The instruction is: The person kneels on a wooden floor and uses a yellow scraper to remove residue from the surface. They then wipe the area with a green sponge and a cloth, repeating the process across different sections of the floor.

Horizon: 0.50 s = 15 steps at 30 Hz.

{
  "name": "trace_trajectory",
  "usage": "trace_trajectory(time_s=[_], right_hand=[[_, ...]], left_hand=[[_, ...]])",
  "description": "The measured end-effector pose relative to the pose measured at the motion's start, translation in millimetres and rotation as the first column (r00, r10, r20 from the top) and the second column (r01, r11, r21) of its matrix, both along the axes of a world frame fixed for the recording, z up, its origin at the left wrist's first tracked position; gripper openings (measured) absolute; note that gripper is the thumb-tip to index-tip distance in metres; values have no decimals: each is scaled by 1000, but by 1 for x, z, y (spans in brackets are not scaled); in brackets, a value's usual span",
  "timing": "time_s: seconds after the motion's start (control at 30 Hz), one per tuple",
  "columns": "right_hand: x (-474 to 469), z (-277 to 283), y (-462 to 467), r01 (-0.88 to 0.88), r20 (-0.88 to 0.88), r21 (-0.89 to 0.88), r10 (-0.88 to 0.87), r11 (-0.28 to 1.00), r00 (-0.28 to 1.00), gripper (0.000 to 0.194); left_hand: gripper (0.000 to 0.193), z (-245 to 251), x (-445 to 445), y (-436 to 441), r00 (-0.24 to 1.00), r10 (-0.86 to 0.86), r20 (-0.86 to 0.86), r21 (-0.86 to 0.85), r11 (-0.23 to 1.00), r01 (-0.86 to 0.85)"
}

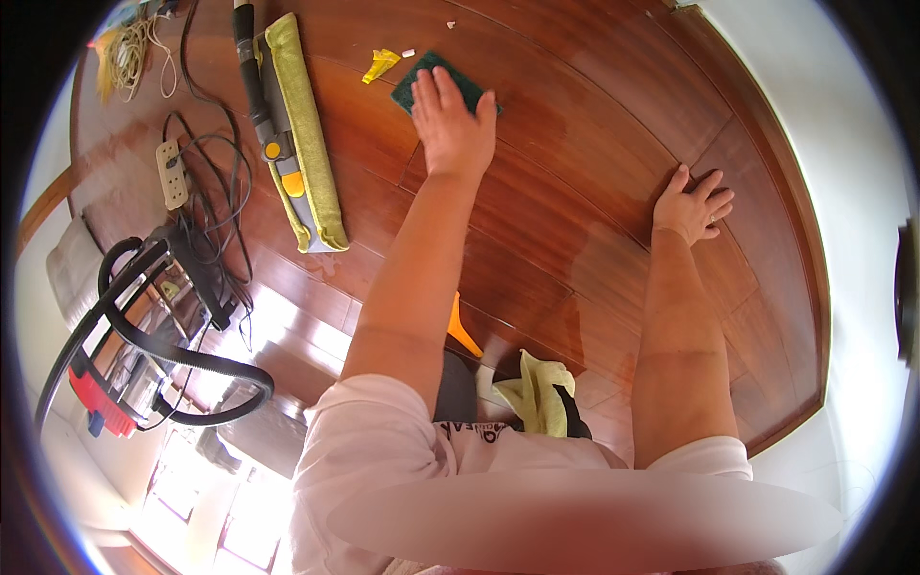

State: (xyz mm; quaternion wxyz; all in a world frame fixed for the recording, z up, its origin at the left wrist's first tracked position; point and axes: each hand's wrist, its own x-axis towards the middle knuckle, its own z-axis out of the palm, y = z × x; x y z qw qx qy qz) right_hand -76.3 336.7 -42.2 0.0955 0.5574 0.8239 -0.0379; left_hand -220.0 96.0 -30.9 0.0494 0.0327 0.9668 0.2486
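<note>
My left hand point(454, 126) lies palm down on a dark green scouring pad point(474, 92), its fingers pressed over the pad on the reddish-brown wooden floor point(525, 187). The pad's middle is partly hidden under that hand. To the right, my right hand point(691, 206) rests flat on the floorboards with its fingers spread, a ring on one finger and nothing held. A crumpled yellow wrapper or tape piece point(381, 65) and a small white bit point(409, 53) lie just left of the pad. An orange plastic tool point(463, 330) shows partly behind my left forearm.
A flat mop with a yellow-green cloth point(309, 144) lies on the left. Beyond it are a power strip point(172, 174), tangled black cords and a vacuum cleaner with a black hose point(215, 363). A yellow-green cloth point(543, 395) is near my body. A white wall point(826, 144) curves along the right.
</note>
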Motion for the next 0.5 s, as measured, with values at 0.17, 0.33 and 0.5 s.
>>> trace_trajectory(time_s=[0.17,0.33,0.5], right_hand=[[0,1,0,-2,-13,4,2,1000,1000,67],[0,1,1,6,6,-6,-6,1000,1000,67],[0,-1,1,17,-12,-8,-17,1000,1000,67]], left_hand=[[53,-6,35,62,939,-340,49,-165,925,343],[42,-5,110,101,526,-849,-53,182,510,841],[40,-16,71,106,455,-877,-153,71,450,890]])
